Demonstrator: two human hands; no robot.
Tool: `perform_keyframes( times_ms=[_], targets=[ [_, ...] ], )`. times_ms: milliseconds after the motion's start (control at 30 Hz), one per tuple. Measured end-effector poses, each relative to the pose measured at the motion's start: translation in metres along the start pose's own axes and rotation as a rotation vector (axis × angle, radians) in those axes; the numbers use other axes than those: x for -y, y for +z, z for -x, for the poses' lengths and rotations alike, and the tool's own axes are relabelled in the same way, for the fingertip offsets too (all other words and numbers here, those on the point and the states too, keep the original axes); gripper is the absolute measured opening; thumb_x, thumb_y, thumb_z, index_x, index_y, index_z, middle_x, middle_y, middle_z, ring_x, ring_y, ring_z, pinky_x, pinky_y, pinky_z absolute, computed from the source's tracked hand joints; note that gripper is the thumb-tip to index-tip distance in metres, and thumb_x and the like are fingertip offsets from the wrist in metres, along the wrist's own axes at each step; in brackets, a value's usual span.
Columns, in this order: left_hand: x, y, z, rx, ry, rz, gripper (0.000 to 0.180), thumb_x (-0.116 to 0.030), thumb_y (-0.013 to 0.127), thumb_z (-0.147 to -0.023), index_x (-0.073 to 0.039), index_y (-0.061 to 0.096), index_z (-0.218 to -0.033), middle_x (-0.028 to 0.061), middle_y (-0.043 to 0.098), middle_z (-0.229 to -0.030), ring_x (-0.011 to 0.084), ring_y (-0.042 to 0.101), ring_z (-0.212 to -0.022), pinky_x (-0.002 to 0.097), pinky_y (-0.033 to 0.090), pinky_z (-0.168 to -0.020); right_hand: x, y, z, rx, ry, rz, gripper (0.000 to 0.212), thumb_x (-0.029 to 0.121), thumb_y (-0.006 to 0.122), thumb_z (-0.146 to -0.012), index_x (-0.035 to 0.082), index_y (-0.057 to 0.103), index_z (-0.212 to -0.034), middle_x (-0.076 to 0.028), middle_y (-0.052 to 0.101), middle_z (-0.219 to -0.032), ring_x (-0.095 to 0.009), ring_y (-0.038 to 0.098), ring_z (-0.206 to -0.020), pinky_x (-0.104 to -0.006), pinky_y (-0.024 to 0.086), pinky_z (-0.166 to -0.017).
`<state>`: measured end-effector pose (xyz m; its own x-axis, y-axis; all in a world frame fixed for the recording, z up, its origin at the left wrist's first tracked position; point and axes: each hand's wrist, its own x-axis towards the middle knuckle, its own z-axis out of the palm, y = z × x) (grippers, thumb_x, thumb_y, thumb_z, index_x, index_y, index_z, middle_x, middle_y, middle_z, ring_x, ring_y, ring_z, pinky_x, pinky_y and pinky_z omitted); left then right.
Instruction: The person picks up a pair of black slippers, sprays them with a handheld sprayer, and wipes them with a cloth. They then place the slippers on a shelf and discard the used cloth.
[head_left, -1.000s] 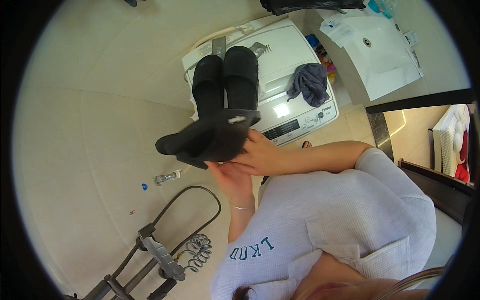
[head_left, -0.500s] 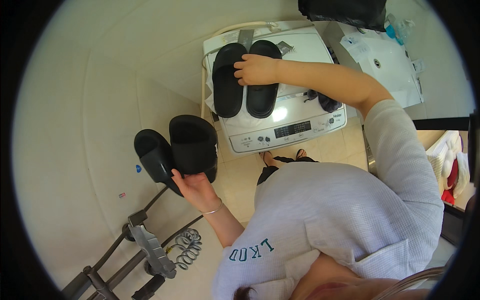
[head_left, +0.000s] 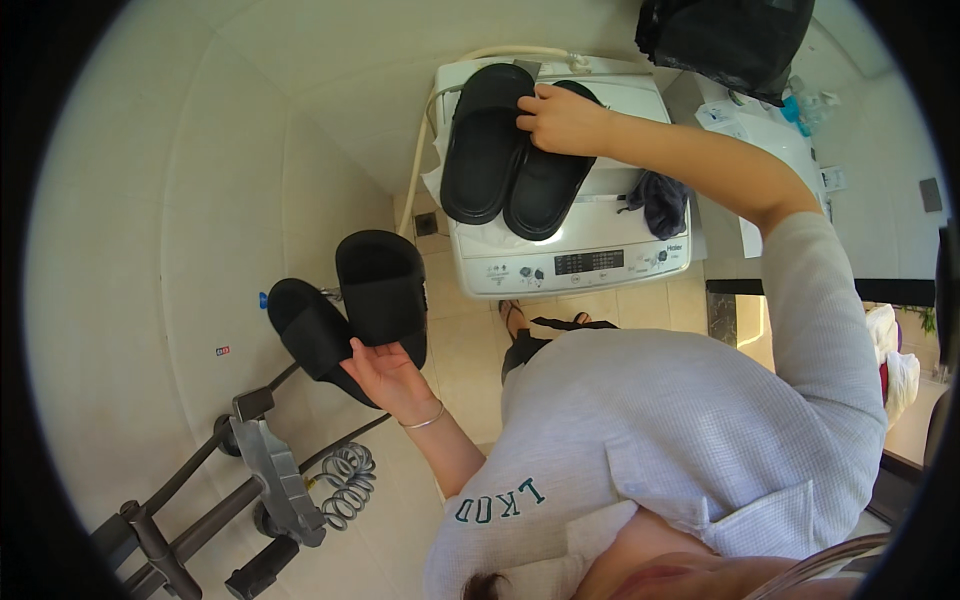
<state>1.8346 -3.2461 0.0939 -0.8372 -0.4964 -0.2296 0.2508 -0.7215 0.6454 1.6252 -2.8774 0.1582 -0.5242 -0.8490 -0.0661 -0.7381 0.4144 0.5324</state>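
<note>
Over the white washing machine (head_left: 630,215), my right hand (head_left: 568,120) grips a pair of black slide slippers, its fingers curled at their inner edges. The left slipper (head_left: 485,150) of that pair lies partly across the tilted right slipper (head_left: 548,195). Whether they rest on the lid or hang just above it, I cannot tell. Lower down on the left, my left hand (head_left: 388,380) pinches a second pair of black slippers by their near ends. One broad slipper (head_left: 382,290) stands beside a slimmer one (head_left: 305,320), both held off the floor.
A dark crumpled cloth (head_left: 658,203) lies on the washer's right side. Behind it are a white sink (head_left: 790,160) and a hanging black bag (head_left: 725,40). A grey wall fixture with pipes (head_left: 280,485) and a coiled hose (head_left: 347,487) stand at lower left.
The view has shifted, and the washer sits further right in it. The right-hand slippers have turned, their near ends now closer together. My left hand keeps its hold on its pair.
</note>
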Motion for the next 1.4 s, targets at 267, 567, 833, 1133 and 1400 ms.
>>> perform_keyframes(
  times_ms=[267,567,833,1133,1400],
  targets=[
    [0.028,0.086,0.019,0.110,0.085,-0.047,0.025,-0.005,0.059,-0.094,-0.011,0.048,-0.115,0.0051,0.062,-0.102,0.0170,0.058,-0.095,0.0298,0.046,-0.081,-0.005,-0.104,0.108,-0.258,0.295,-0.388,0.012,0.008,0.070,-0.068,0.012,0.070,-0.079,0.000,0.064,-0.094,-0.019,0.055,-0.091,-0.0326,0.046,-0.074],
    [0.088,0.192,0.144,0.590,0.271,-0.210,0.041,0.002,0.058,-0.089,-0.002,0.043,-0.127,0.0132,0.059,-0.115,0.0220,0.058,-0.104,0.0310,0.046,-0.089,0.065,-0.177,0.397,-0.213,0.883,-1.822,0.015,0.005,0.063,-0.086,0.001,0.063,-0.101,-0.006,0.068,-0.094,-0.015,0.064,-0.087,-0.0270,0.051,-0.072],
    [0.207,0.204,0.351,1.027,-0.230,-0.317,0.058,0.011,0.059,-0.082,-0.006,0.044,-0.135,0.0031,0.054,-0.106,0.0135,0.057,-0.094,0.0257,0.050,-0.083,0.263,-0.125,0.697,-0.967,1.768,-1.965,0.035,0.012,0.064,-0.093,-0.005,0.055,-0.122,-0.011,0.069,-0.104,-0.018,0.067,-0.092,-0.0279,0.056,-0.078],
    [0.368,0.168,0.542,1.252,-1.578,-0.643,0.043,0.009,0.062,-0.084,-0.017,0.053,-0.118,-0.0004,0.059,-0.113,0.0116,0.056,-0.103,0.0282,0.045,-0.087,0.501,-0.023,0.857,-1.268,2.569,-2.255,0.020,0.034,0.052,-0.090,0.016,0.055,-0.082,0.001,0.057,-0.070,-0.016,0.058,-0.065,-0.0327,0.053,-0.066],
    [0.519,0.078,0.547,0.832,-1.871,-1.123,0.040,-0.004,0.065,-0.088,-0.024,0.055,-0.121,-0.0035,0.064,-0.111,0.0116,0.059,-0.101,0.0289,0.044,-0.082,0.591,0.035,0.883,-0.557,3.074,-1.723,0.018,0.024,0.067,-0.085,0.020,0.062,-0.102,0.008,0.053,-0.077,-0.006,0.055,-0.071,-0.0228,0.042,-0.062]
  ],
)
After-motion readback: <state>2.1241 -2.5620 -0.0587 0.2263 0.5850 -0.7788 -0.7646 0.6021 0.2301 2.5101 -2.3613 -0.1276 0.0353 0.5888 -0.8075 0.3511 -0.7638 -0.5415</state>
